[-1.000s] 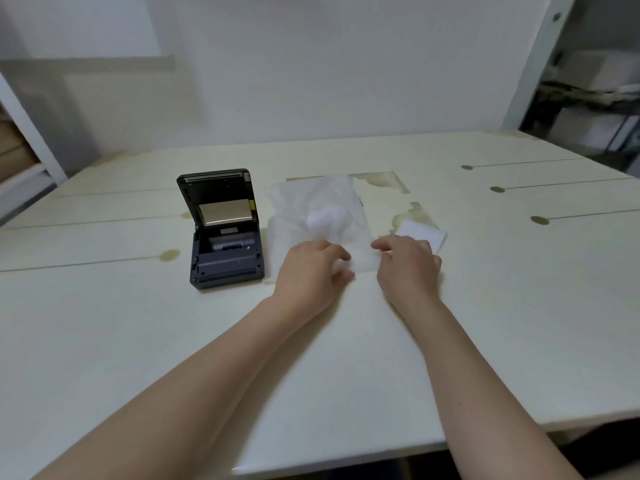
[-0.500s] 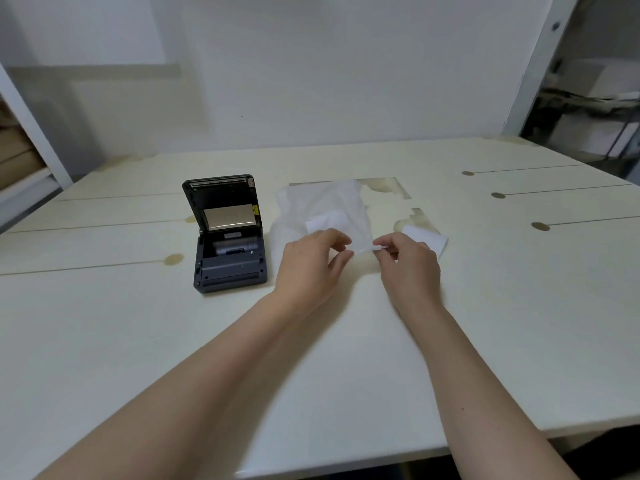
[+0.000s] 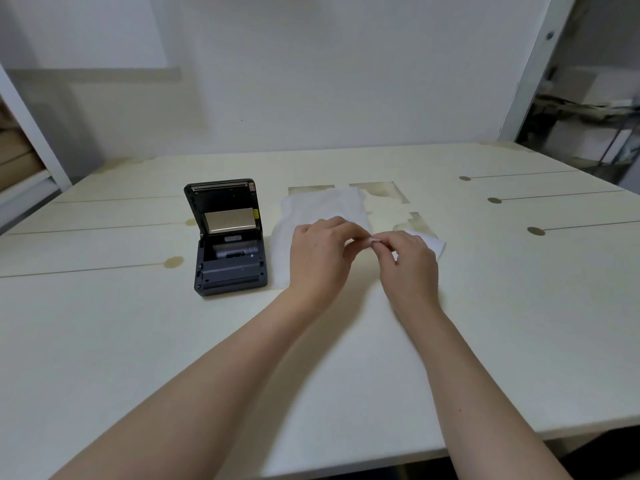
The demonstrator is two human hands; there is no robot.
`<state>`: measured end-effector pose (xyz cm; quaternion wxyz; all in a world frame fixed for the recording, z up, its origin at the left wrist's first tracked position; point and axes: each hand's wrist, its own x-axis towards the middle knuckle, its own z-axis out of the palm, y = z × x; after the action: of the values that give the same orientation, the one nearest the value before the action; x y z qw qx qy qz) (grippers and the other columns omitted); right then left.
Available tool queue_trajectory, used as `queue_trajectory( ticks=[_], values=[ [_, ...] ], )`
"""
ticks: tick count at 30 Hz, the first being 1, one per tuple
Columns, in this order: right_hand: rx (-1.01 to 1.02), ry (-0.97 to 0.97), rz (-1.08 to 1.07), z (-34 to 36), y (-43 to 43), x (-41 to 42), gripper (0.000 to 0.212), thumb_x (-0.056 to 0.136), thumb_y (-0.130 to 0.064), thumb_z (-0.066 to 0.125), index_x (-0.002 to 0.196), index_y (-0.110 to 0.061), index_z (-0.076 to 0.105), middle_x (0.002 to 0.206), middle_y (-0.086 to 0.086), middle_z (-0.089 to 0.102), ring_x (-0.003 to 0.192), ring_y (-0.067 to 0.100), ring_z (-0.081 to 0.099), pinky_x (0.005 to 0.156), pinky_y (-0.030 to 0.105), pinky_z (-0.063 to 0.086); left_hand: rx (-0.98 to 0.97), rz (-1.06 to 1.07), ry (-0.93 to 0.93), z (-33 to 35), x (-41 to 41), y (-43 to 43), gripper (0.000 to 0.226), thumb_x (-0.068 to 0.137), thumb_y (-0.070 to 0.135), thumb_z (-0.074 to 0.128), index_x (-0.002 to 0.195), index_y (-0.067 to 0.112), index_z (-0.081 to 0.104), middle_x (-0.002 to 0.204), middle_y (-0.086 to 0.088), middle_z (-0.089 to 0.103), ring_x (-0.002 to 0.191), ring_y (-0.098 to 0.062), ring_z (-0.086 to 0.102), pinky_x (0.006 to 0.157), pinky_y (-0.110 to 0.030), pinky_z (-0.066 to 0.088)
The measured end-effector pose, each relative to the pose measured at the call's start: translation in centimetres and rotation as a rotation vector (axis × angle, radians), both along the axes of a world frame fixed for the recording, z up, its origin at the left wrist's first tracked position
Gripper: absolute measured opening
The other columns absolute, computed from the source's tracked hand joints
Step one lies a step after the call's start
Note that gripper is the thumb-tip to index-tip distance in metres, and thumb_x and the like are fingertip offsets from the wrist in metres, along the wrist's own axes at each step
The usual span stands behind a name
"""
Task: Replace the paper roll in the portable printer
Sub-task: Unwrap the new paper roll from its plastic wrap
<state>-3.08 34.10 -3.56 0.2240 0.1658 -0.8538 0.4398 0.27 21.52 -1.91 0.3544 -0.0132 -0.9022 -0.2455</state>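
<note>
One printer (image 3: 227, 237), two hands (image 3: 320, 258).

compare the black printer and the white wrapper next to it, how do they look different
The printer is a dark, rigid box with its lid standing open; the wrapper is white, thin and lies crumpled flat. The printer stands clear of both hands, while the left hand covers part of the wrapper. Both rest on the pale table, side by side.

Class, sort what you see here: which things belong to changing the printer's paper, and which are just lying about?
Belong to the job: printer, lid open; white wrapper; both hands, left, right.
Lying about: white paper piece; boxes on the shelf.
</note>
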Motion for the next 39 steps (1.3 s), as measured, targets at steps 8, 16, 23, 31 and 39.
queue_trajectory(
  ticks=[8,16,23,31,39],
  values=[
    [-0.194,-0.143,-0.299,-0.5,0.7,-0.8,0.018,0.094,-0.022,0.056,0.096,-0.02,0.074,0.102,-0.002,0.063,0.101,0.024,0.058,0.069,0.025,0.033,-0.003,0.25,-0.126,-1.4,1.7,-3.2,0.018,0.095,0.038,0.057,0.097,0.028,0.071,0.098,0.006,0.072,0.097,-0.02,0.063,0.082,-0.037,0.034],
    [-0.28,-0.27,-0.372,-0.2,0.8,-0.2,0.022,0.097,-0.023,0.049,0.098,-0.023,0.071,0.092,-0.002,0.075,0.092,0.024,0.063,0.064,0.027,0.034,0.023,0.41,-0.16,-2.2,4.3,-6.0,0.017,0.096,0.032,0.054,0.097,0.021,0.066,0.098,0.004,0.069,0.098,-0.023,0.058,0.082,-0.032,0.025],
    [-0.418,-0.207,-0.275,0.2,0.6,-0.2,0.03,0.099,-0.033,0.044,0.119,-0.017,0.06,0.106,-0.002,0.063,0.1,0.025,0.058,0.075,0.028,0.037,0.122,0.239,-0.202,-0.7,4.4,-5.4,0.026,0.084,0.045,0.051,0.094,0.029,0.069,0.112,0.008,0.066,0.118,-0.018,0.049,0.098,-0.032,0.026],
    [-0.099,-0.072,-0.242,-1.0,-0.6,-0.4,0.045,0.088,-0.035,0.062,0.131,-0.022,0.058,0.129,0.01,0.051,0.121,0.032,0.04,0.097,0.04,0.035,0.028,0.034,-0.288,0.1,0.4,-4.3,0.046,0.095,0.043,0.052,0.136,0.021,0.053,0.14,0.0,0.056,0.139,-0.019,0.04,0.121,-0.039,0.014],
    [0.034,-0.103,-0.114,-0.1,0.2,-0.2,0.049,0.082,-0.041,0.065,0.129,-0.027,0.059,0.143,-0.002,0.045,0.134,0.021,0.036,0.1,0.034,0.026,0.059,0.053,-0.407,-0.4,-3.1,-3.8,0.025,0.087,0.028,0.069,0.11,0.02,0.069,0.114,0.001,0.073,0.11,-0.02,0.064,0.11,-0.037,0.037]
  ],
)
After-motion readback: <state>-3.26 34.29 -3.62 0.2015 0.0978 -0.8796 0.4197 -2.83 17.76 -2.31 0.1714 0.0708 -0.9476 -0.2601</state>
